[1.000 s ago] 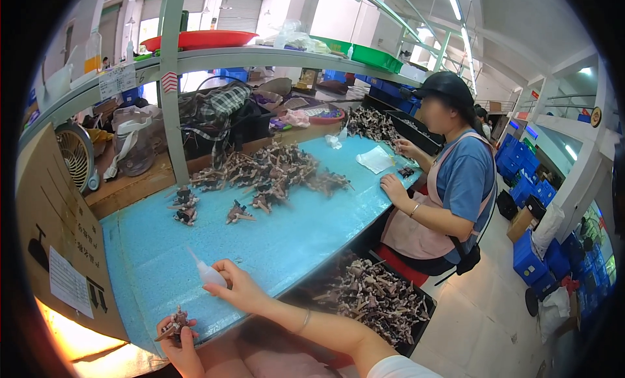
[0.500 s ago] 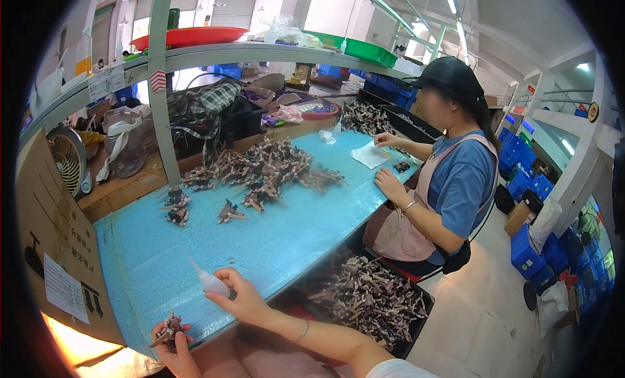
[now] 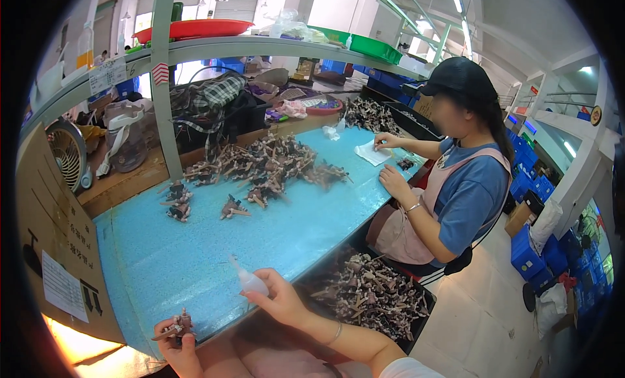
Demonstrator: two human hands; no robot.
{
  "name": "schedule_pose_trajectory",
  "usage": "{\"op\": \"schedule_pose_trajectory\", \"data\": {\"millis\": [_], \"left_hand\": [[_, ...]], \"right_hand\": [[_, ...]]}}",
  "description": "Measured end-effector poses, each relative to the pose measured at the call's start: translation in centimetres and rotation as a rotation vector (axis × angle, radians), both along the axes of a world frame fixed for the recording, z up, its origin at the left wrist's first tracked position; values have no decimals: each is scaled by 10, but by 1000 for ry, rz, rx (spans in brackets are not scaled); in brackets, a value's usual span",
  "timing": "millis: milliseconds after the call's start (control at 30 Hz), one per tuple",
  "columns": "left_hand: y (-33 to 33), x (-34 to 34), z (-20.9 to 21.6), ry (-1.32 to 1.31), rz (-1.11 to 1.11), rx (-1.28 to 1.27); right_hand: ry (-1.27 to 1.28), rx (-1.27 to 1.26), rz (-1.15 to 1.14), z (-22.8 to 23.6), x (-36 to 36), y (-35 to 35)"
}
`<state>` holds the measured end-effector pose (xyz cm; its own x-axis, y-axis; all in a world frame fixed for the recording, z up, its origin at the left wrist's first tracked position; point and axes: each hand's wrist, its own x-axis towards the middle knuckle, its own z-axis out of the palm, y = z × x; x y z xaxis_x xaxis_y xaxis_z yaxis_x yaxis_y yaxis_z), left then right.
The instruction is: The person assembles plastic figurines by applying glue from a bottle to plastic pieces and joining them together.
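Observation:
At the table's near edge my left hand [image 3: 180,353] grips a small figurine [image 3: 181,323] with brown, pinkish and dark parts. To its right my right hand [image 3: 284,298] is closed around a small whitish squeeze bottle [image 3: 252,282], its thin nozzle pointing up and to the left. The bottle is held above the blue tabletop [image 3: 169,261], apart from the figurine. Farther back lies a heap of similar figurines [image 3: 270,166]. In front of the heap are a few stray figurines [image 3: 232,208], with another small group [image 3: 177,202] to the left.
A black bin of figurines [image 3: 374,297] stands beside my right forearm. At the right a co-worker [image 3: 465,176] sits with a hand on a white cloth [image 3: 373,153]. A cardboard box [image 3: 65,241] borders the left side. A shelf post [image 3: 161,85] rises behind the table.
My right hand has moved the squeeze bottle to the right, away from my left hand. The figurine has shifted slightly in my left hand. The whole view has shifted a little.

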<state>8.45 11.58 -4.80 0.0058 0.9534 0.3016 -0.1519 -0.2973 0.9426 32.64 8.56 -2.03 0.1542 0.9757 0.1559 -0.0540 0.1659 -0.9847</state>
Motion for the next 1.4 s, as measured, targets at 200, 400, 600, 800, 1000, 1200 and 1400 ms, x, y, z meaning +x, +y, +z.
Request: {"op": "schedule_pose_trajectory", "data": {"millis": [200,400,600,800,1000,1200,1400], "left_hand": [[-3,2,6,32,30,91],[-8,12,23,4,29,-41],[-4,17,28,6,-36,40],[1,22,32,33,-28,75],[4,24,23,55,7,116],[4,14,18,48,31,122],[2,24,20,39,55,65]], "right_hand": [[26,1,9,-1,2,0],[1,14,10,-5,2,2],[197,61,1,-3,8,2],[222,30,2,1,10,0],[238,40,-4,4,8,2],[-137,208,-105,11,6,27],[-600,243,-154,10,-4,70]]}}
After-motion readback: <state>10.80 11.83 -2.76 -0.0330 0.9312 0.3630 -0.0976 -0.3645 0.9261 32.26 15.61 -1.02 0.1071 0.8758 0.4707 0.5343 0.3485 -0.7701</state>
